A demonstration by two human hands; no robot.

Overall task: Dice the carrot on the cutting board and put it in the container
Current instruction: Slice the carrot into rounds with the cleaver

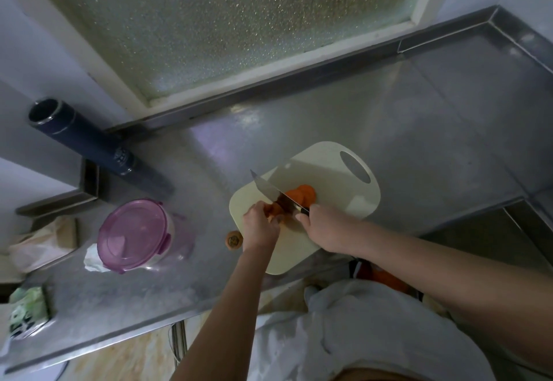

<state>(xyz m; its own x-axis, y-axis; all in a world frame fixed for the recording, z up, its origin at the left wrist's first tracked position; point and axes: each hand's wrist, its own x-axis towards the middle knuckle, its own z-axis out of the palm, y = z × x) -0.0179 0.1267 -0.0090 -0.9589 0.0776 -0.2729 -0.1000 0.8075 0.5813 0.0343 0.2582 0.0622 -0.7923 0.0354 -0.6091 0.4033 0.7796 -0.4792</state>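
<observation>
**Container** (134, 235): a round, pale translucent tub with a purple clip-on lid, and the lid is on. It stands on the steel worktop (419, 141), well to the left of the cutting board (338, 177).

**Carrot top** (233, 240): a cut-off stub on the worktop, just off the board's left edge.

**Left hand** (260, 225): it is over the board's near-left part. The grip is closed, with fingers curled round the uncut carrot (275, 210), pinning it to the board.

**Carrot:** its long axis runs left to right across the board, with the cut face towards the right.

**Knife** (269, 189): it has a bright steel blade and a dark handle. The blade lies across the carrot's axis at the cut face, and its tip points beyond the board's far-left edge.

**Slices** (302, 195): flat orange rounds, overlapping, at the board's middle, just right of the blade.

**Right hand** (326, 228): it is over the board's near-right part, with the grip wrapped tight round the knife handle.

**Judgement:**
- Only rounds are cut so far, and dicing is not yet done.
- The blade works close to the left fingertips.
- The board is smooth, matt plastic, so the rounds may slide.
</observation>
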